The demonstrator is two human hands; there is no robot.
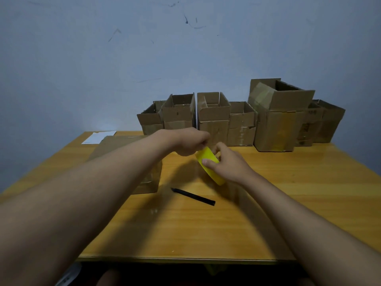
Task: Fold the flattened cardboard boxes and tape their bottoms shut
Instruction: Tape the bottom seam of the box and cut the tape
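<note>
— So where does the person stand?
— Taping: the right hand [228, 165] grips the yellow roll of tape [208, 164] above the wooden table [206, 234], the left hand [190, 142] pinching at its edge (probably the loose end).
— Next?
— Pull a strip toward the flattened brown cardboard box [123, 145] lying just left.

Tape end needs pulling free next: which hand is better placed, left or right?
Left. The left hand already pinches at the top edge of the yellow tape roll, while the right hand grips the roll, steadying it.

Boxes [237, 120] behind tape roll [208, 162] (table [288, 193] rear); pen [193, 196] before it.
</note>
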